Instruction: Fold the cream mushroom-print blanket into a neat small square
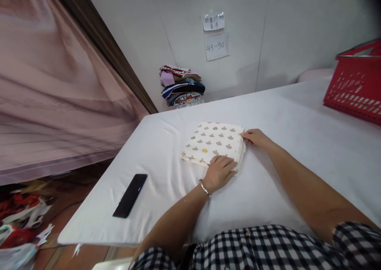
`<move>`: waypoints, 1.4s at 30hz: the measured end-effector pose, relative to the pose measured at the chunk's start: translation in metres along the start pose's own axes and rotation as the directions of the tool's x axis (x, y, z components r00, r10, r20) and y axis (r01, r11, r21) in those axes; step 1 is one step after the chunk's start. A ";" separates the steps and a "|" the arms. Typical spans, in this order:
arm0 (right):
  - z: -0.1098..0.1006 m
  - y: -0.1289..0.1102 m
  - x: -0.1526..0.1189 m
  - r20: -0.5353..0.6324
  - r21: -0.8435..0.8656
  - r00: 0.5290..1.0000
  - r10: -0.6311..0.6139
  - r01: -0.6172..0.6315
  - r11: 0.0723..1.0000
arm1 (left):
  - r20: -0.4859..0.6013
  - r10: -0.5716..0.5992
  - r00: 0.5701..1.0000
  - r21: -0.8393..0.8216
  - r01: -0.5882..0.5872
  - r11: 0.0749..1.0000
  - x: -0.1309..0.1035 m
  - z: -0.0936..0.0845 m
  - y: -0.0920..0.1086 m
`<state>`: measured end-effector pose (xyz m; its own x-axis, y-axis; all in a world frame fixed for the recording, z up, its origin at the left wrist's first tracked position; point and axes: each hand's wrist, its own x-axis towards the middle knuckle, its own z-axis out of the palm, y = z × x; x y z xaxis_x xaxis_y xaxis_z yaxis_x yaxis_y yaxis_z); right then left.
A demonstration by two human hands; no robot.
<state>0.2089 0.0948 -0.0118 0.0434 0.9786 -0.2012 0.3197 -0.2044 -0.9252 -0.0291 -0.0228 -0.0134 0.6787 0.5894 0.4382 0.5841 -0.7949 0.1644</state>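
The basket (355, 85) is cut off by the right edge. The left hand (220, 172) hides the cloth's (212, 141) near corner. The top note's (214, 21) writing is too small to read. The pile (182, 86) of fabrics shows only its folded edges. Clutter (20, 218) on the floor is blurred and runs off the left edge.

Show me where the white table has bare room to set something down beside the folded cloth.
Bare stretches of table: between the folded cloth and the red basket, and between the cloth and the black phone. It is crowded at the cloth's near corner and right edge, where the left hand and right hand rest.
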 end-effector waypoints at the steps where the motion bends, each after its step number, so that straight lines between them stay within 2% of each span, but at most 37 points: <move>1: 0.001 0.001 0.000 -0.018 0.008 1.000 -0.007 0.007 1.000 | 0.005 0.000 1.000 0.001 0.000 1.000 0.000 0.000 0.000; 7: 0.003 0.004 0.000 -0.064 -0.019 0.993 -0.097 0.096 0.995 | 0.005 0.001 1.000 -0.017 -0.001 1.000 0.000 0.000 -0.001; 14: 0.003 -0.002 -0.006 -0.045 -0.025 0.997 -0.068 0.067 0.997 | -0.010 0.011 1.000 -0.026 -0.011 1.000 0.000 0.000 -0.002; 21: 0.004 -0.004 -0.008 -0.067 -0.033 0.991 -0.119 0.117 0.993 | -0.015 0.010 1.000 -0.030 -0.011 1.000 0.000 -0.001 -0.001; 25: 0.005 -0.007 -0.011 -0.080 -0.116 0.992 -0.093 0.084 0.990 | -0.026 0.027 0.999 -0.025 -0.027 0.999 0.001 -0.001 -0.002; 31: 0.007 -0.015 -0.016 -0.012 -0.104 0.997 -0.078 0.077 0.992 | -0.010 0.022 1.000 -0.028 -0.023 0.999 0.001 -0.002 -0.003; 35: 0.008 -0.010 -0.012 -0.041 -0.044 0.995 -0.088 0.086 0.995 | -0.012 0.014 1.000 -0.033 -0.015 0.999 0.001 -0.002 -0.002; 42: 0.008 0.000 -0.006 -0.041 0.042 0.999 -0.018 0.019 0.999 | -0.001 0.003 1.000 -0.045 -0.003 0.999 0.000 -0.001 -0.003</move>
<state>0.2014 0.0892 -0.0132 0.0763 0.9822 -0.1715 0.2804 -0.1862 -0.9416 -0.0310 -0.0206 -0.0131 0.6801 0.5870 0.4392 0.5615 -0.8023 0.2028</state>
